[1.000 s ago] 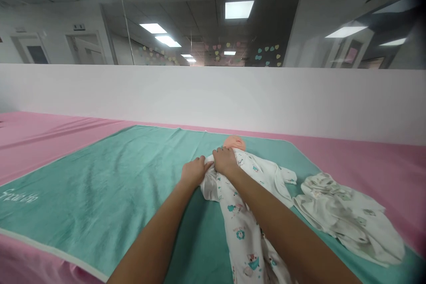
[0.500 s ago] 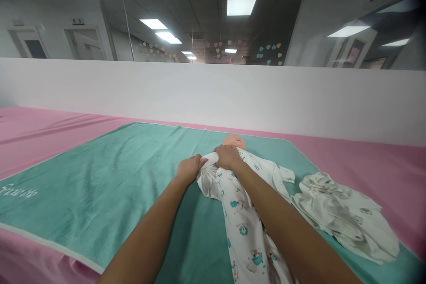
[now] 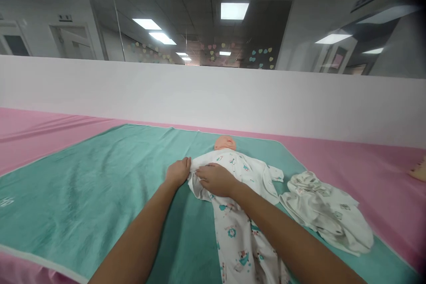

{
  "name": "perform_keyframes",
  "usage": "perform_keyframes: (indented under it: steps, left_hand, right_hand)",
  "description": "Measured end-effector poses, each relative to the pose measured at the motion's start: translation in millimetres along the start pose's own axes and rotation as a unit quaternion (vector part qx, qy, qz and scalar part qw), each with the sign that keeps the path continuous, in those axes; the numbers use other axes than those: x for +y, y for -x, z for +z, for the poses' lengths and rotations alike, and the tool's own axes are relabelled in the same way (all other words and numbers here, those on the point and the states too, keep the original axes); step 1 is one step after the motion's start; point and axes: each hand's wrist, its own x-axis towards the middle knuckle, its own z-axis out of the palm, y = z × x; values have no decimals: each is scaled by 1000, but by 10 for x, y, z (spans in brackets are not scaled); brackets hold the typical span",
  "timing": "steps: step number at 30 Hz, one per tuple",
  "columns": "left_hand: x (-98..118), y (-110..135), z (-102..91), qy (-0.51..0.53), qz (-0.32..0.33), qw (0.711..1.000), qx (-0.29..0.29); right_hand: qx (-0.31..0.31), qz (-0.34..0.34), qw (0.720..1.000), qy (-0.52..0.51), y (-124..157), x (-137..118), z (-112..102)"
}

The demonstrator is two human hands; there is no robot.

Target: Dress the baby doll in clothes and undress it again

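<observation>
A baby doll [image 3: 225, 142] lies on its back on a green towel [image 3: 100, 186], its head at the far end. White baby pajamas [image 3: 246, 168] with small teal and red prints cover its body, and a trouser leg stretches toward me. My left hand [image 3: 179, 171] is closed on the end of the left-side sleeve. My right hand [image 3: 218, 180] rests on the pajamas beside that sleeve, fingers stretched out and pointing left. Whether the doll's arm is inside the sleeve is hidden.
Crumpled white clothing [image 3: 329, 213] with a faint print lies to the right, on the towel's edge. A pink sheet [image 3: 333, 159] surrounds the towel. Behind rises a white panel [image 3: 199, 97] with glass above it. Part of a yellowish object [image 3: 419, 171] shows at the right edge.
My right hand has left the rolled cuff and come down nearer onto the pajamas. My left hand stays at the sleeve's end, and the sleeve now lies more stretched out. The doll's face shows more.
</observation>
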Motion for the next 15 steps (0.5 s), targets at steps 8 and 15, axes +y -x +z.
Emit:
perform_keyframes:
  steps: [8, 15]
  left_hand:
    - [-1, -8, -13, -10, -39, 999, -13]
    - [70, 32, -105, -41, -40, 998, -14]
  right_hand:
    - [174, 210, 944, -186, 674, 866, -22]
    - [179, 227, 955, -65, 1219, 1290, 323]
